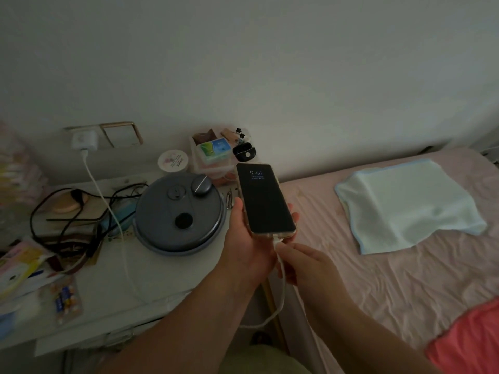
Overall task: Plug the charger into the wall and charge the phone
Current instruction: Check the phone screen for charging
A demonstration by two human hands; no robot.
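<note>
A white charger [84,140] sits plugged into the wall socket at the left. Its white cable [108,209] runs down across the bedside table and loops back up to the phone. The phone [265,199], black with a clear case, is held screen up in my left hand [247,244]; its screen shows 9:46. My right hand [303,263] pinches the cable's plug end right at the phone's bottom port, where the white connector [276,240] meets the case.
The white bedside table [113,287] carries a round grey appliance [179,214], tangled black cords [67,214], a small tub [173,160], a box of small items [213,152] and papers. To the right lies a bed with a pink sheet [391,279] and a pale blue towel [407,206].
</note>
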